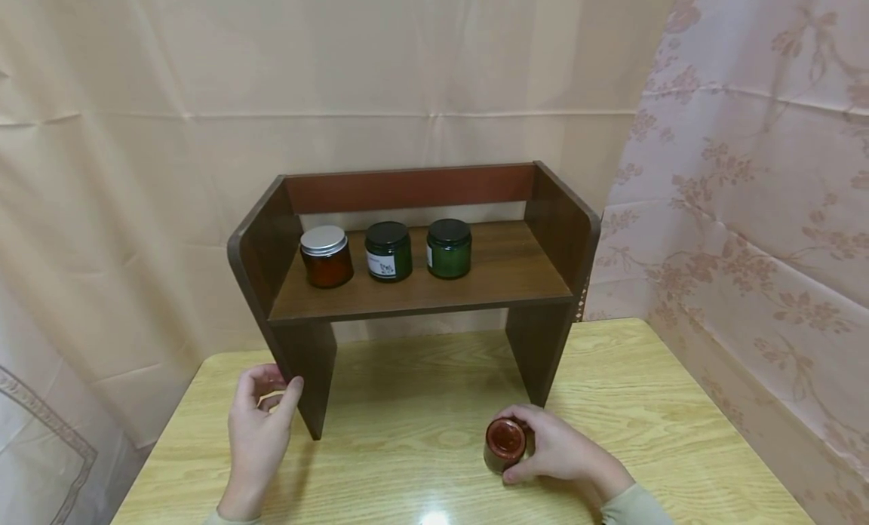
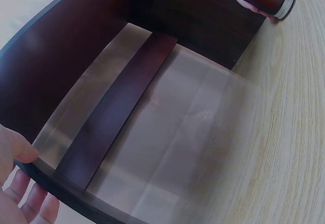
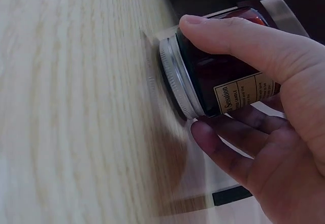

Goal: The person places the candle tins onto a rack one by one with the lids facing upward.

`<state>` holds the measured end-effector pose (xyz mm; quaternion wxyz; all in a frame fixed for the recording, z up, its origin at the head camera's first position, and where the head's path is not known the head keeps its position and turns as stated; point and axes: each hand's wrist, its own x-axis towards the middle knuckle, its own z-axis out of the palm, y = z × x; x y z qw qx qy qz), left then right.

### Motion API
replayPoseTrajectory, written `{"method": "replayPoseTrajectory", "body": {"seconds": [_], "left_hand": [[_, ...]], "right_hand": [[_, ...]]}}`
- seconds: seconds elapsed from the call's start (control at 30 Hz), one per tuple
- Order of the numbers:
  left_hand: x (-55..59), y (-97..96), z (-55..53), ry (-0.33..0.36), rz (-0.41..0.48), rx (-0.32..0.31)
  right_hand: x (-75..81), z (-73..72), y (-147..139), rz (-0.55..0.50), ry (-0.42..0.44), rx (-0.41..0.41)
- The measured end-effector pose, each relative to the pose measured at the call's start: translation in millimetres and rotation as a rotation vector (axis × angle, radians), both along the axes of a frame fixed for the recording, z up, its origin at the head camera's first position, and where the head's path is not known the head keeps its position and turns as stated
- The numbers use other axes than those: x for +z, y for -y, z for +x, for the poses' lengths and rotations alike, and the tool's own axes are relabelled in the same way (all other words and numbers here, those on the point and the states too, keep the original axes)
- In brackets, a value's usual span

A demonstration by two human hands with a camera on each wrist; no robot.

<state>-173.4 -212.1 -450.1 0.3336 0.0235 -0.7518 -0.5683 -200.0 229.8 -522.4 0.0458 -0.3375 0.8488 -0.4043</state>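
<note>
My right hand (image 1: 562,443) grips an amber candle jar (image 1: 505,442), turned upside down, in front of the wooden shelf's right leg. Its silver lid (image 3: 177,76) faces the tabletop, close over the wood grain, and a cream label (image 3: 244,93) with dark print shows on its side. At the other end, my left hand (image 1: 260,431) holds the front edge of the wooden shelf's left side panel (image 1: 308,374). In the left wrist view the thumb (image 2: 23,150) lies on the panel's inner side, the other fingers outside it.
On the shelf board (image 1: 505,272) stand an amber jar (image 1: 327,267) with a silver lid and two green jars (image 1: 389,253) with black lids. A light wood table (image 1: 407,465) carries the shelf. Beige curtain (image 1: 434,72) hangs behind, flowered cloth (image 1: 767,208) at right.
</note>
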Motion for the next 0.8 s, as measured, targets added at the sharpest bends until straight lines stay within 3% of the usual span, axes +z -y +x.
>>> {"method": "replayPoseTrajectory", "body": {"seconds": [0.4,0.8], "left_hand": [[-1.6,0.2,-1.3,-0.007,0.005,0.002],[-2.8,0.8,-2.3,-0.014,0.001,0.001]], "right_hand": [[7.9,1.1,1.7,-0.058,0.009,-0.004],[9.0,-1.0,-0.5,-0.058,-0.043,-0.013]]}}
